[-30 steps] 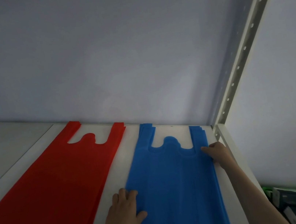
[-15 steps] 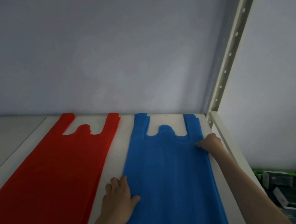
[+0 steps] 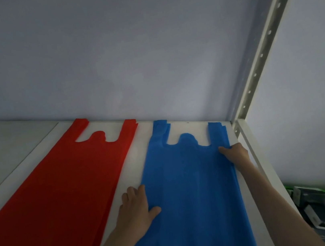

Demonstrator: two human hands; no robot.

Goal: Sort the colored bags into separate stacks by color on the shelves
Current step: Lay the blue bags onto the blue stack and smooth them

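Hands spread flat on blue bags (image 3: 189, 182), left hand (image 3: 136, 209), right hand (image 3: 235, 153), red bags (image 3: 58, 193) beside, shelf post (image 3: 261, 55) right.

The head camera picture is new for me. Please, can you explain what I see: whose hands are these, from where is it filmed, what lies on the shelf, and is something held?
A person wears the camera on the head, so it looks forward and down at their own bare hands. On the white shelf lie two flat stacks of bags: red bags on the left, blue bags on the right, apart from each other. The left hand rests flat at the blue stack's left edge. The right hand touches its right edge near the handle. Nothing is lifted.
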